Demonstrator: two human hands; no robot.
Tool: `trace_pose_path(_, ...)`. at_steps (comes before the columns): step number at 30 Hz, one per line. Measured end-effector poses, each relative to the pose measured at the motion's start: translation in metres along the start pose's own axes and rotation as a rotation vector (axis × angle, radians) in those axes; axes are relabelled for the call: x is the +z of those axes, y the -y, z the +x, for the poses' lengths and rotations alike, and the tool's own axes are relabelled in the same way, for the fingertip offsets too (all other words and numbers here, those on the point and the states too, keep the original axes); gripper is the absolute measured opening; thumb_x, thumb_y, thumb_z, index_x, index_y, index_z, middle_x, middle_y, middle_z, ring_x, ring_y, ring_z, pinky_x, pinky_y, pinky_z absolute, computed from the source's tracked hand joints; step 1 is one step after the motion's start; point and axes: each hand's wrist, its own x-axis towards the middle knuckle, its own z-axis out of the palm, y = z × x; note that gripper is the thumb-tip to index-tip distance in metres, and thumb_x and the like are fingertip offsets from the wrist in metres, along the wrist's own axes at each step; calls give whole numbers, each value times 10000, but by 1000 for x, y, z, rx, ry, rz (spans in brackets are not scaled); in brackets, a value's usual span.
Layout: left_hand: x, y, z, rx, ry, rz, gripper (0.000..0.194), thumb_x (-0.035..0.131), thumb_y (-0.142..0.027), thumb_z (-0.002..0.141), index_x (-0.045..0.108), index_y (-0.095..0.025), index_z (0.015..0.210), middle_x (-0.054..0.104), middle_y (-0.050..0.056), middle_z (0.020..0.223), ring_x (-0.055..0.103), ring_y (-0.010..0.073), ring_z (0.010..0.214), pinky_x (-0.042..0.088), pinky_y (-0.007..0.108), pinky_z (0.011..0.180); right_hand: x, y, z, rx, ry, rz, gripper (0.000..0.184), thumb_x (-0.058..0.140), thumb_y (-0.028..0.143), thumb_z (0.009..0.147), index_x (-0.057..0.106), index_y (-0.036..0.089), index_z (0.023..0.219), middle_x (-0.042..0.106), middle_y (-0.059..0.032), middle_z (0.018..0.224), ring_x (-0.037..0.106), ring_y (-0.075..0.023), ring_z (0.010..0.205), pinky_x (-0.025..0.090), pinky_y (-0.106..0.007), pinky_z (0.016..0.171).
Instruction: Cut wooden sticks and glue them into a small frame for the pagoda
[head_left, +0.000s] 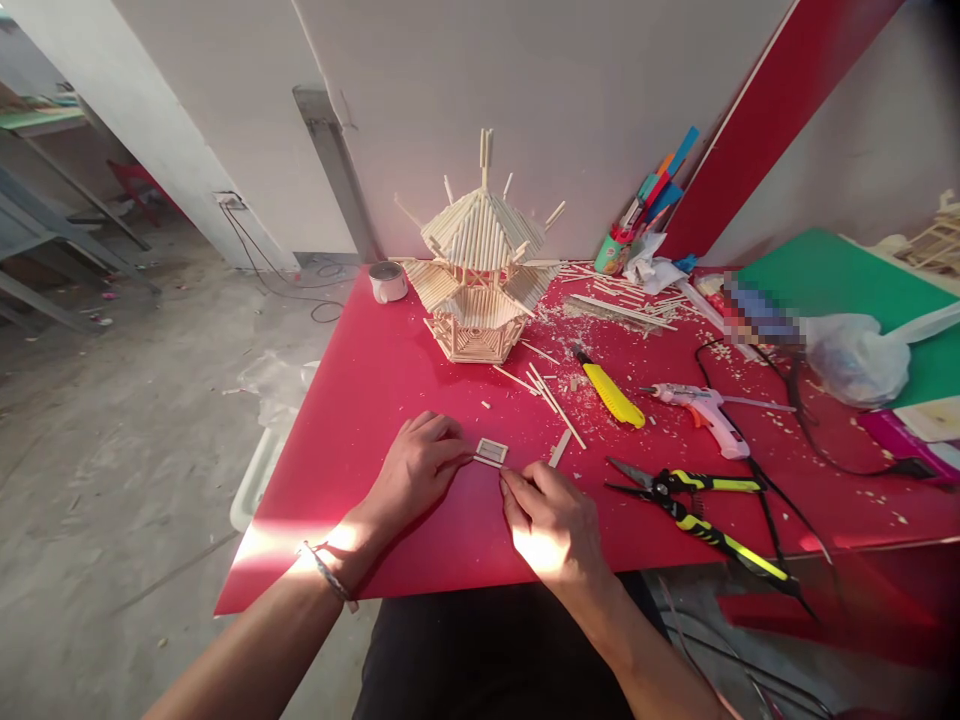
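A small rectangular frame of wooden sticks (492, 445) lies on the red tabletop between my hands. Along its near side runs a short wooden stick (489, 461). My left hand (424, 465) has its fingertips pressed together at the stick's left end. At the right end, my right hand (551, 515) pinches with thumb and forefinger. Whether the stick touches the frame is too small to tell. Beyond them stands a pagoda model (480, 270) made of round wooden sticks, with two roof tiers. A flat wooden piece (559, 449) rests just right of the frame.
On the right lie a yellow utility knife (613, 393), a pink glue gun (709, 415) with its cord, and black-and-yellow shears (697, 505) with blades apart. Loose sticks and shavings are scattered around. A white cup (388, 284) stands at the back left, a marker holder (613, 250) at the back right.
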Motion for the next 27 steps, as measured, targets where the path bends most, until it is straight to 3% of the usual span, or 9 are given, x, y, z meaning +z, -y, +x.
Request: trace_pose_path(27,0,-3,1,-33,-3,32,194,570,-251,945,734,-212,848,664,52,863,550,190,822,431,330,722,3,0,0,12,-1,-8,238,530,160,902,757,228,928,598,-7,677,531,-111,595,331,-270,537)
